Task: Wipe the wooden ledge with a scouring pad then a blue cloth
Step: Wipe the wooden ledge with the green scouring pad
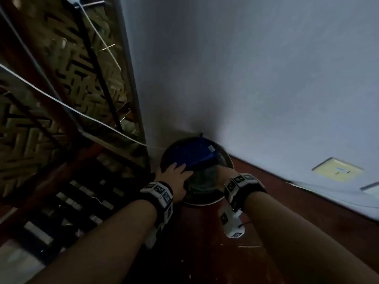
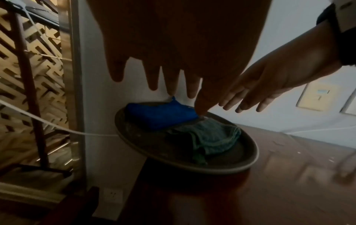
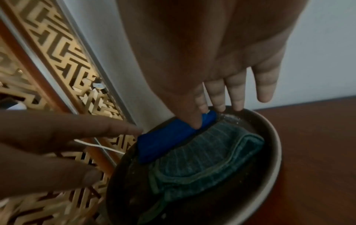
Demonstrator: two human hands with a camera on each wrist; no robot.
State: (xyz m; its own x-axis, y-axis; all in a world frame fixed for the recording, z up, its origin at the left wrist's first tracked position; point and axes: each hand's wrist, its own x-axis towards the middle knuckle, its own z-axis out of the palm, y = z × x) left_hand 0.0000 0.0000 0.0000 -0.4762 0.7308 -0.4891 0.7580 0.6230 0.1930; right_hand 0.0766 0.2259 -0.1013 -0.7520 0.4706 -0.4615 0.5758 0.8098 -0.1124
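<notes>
A dark round plate (image 1: pixel 205 202) sits on the reddish wooden ledge (image 1: pixel 205 253) in the corner by the wall. A folded blue cloth (image 1: pixel 192 154) lies on its far left part, and a crumpled green scouring pad (image 1: pixel 205 179) lies beside it, nearer me. My left hand (image 1: pixel 176 174) hovers over the plate with straight fingers, its thumb tip at the blue cloth (image 2: pixel 159 115). My right hand (image 1: pixel 224 173) reaches in from the right, fingers straight, its thumb against the blue cloth's (image 3: pixel 165 141) edge beside the pad (image 3: pixel 202 155). Neither hand grips anything.
A white wall (image 1: pixel 246 68) backs the ledge and carries a pale socket plate (image 1: pixel 338 171). A gold lattice screen (image 1: pixel 61 78) and a white cable (image 1: pixel 61 103) stand at the left, where the ledge ends in a drop. The plate overhangs that left edge.
</notes>
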